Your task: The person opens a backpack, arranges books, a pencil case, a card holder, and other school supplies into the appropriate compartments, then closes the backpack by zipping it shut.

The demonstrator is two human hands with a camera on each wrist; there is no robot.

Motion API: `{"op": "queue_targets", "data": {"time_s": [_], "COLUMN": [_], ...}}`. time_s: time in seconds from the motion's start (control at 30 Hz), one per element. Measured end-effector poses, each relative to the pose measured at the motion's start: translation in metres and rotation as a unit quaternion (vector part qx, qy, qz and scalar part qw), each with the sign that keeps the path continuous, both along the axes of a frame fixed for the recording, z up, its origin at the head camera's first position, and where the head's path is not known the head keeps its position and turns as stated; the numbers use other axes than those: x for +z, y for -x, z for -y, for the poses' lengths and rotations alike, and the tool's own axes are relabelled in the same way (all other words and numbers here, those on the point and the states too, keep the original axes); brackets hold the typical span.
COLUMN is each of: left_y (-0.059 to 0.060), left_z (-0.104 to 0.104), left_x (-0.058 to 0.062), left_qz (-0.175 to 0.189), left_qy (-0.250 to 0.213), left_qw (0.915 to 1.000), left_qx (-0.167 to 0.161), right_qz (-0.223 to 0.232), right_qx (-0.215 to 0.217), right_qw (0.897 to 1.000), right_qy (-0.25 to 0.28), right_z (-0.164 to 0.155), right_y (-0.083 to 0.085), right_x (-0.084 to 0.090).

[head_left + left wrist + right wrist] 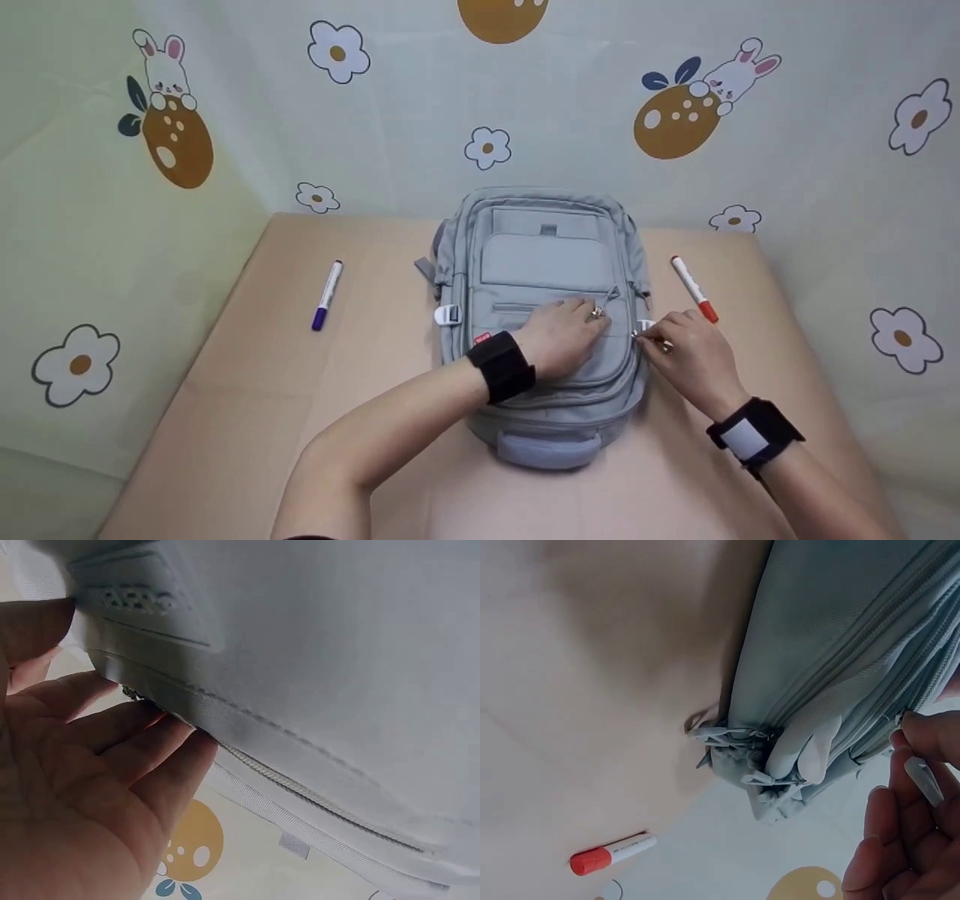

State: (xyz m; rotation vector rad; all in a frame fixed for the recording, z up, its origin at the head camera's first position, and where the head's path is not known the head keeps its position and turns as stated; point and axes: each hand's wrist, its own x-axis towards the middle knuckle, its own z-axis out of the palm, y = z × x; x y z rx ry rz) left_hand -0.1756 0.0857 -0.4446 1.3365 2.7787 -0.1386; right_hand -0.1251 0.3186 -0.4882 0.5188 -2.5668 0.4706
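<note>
Left hand (562, 337) lies flat on the grey backpack (544, 255) — fingers straight — while right hand (686, 356) pinches a zipper pull (924, 780) at its side.

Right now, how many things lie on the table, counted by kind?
Backpacks: 1, the grey backpack, with both hands on it.
Marker pens: 2, the purple-capped marker on one side and the red-capped marker on the other.
Total: 3 things on the table.
</note>
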Motion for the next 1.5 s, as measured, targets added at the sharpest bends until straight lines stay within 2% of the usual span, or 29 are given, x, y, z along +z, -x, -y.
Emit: {"op": "queue_targets", "data": {"time_s": [0.13, 0.27, 0.4, 0.5, 0.63, 0.77, 0.87, 1.13, 1.33, 1.5], "left_y": [-0.009, -0.017, -0.018, -0.015, -0.015, -0.016, -0.015, -0.01, -0.011, -0.012], "left_z": [0.017, 0.04, 0.06, 0.068, 0.07, 0.068, 0.068, 0.071, 0.071, 0.072], "left_x": [0.002, 0.002, 0.002, 0.0, -0.003, -0.007, -0.007, -0.002, 0.0, -0.001], "left_qz": [0.014, 0.033, 0.045, 0.046, 0.05, 0.033, 0.029, 0.075, 0.092, 0.089], "left_qy": [-0.019, -0.033, -0.032, -0.034, -0.027, -0.006, -0.01, -0.052, -0.056, -0.058], "left_qw": [0.9997, 0.9987, 0.9981, 0.9977, 0.9972, 0.998, 0.998, 0.9944, 0.9931, 0.9931], "left_qx": [-0.011, -0.022, -0.027, -0.036, -0.048, -0.053, -0.055, -0.053, -0.048, -0.048], "right_qz": [-0.01, 0.0, 0.012, 0.011, 0.005, 0.003, 0.006, 0.038, 0.067, 0.079], "right_qx": [-0.004, -0.012, -0.025, -0.033, -0.034, -0.034, -0.035, -0.038, -0.027, -0.035], "right_qw": [1.0, 1.0, 0.999, 0.998, 0.998, 0.997, 0.997, 0.996, 0.995, 0.994], "right_qy": [0.008, 0.019, 0.032, 0.045, 0.061, 0.073, 0.074, 0.067, 0.064, 0.07], "right_z": [0.001, 0.002, 0.004, 0.004, 0.005, 0.005, 0.005, 0.012, 0.022, 0.026], "right_y": [-0.001, -0.003, -0.005, -0.007, -0.007, -0.008, -0.01, -0.024, -0.042, -0.047], "right_x": [-0.003, -0.004, -0.004, -0.006, -0.009, -0.011, -0.011, -0.003, 0.002, 0.003]}}
